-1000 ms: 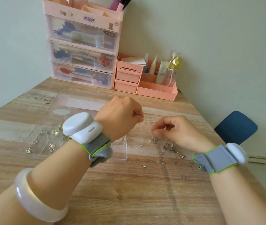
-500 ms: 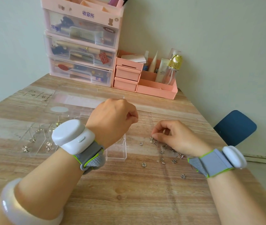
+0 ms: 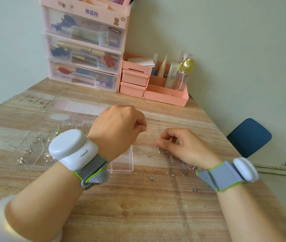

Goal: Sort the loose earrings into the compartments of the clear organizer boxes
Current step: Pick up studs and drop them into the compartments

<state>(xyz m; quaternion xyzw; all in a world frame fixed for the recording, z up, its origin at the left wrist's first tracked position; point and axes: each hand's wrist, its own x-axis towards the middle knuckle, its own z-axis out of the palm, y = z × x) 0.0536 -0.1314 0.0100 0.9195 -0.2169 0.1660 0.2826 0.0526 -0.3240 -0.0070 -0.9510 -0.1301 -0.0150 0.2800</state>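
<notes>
Right hand [image 3: 182,147] pinching at scattered small silver stud earrings [image 3: 171,163], frame centre-right; grip unclear. Left hand [image 3: 119,130] fisted over clear compartmented plastic organizer box [image 3: 121,165], contents hidden, likely staged to drop.

Left hand [image 3: 117,130] and wrist device [image 3: 73,149] cover middle of clear organizer box [image 3: 121,163]; we can't see compartments beneath. Left hand curled, fingertips hidden from us, contents unknown. Right hand [image 3: 182,147] fingertips over loose earrings [image 3: 171,163]; we can't tell if pinching one. Earring shapes too small to tell. Drawer tower [image 3: 84,42] top cut by frame edge. Bangle [image 3: 0,224] cropped at lower left.
</notes>
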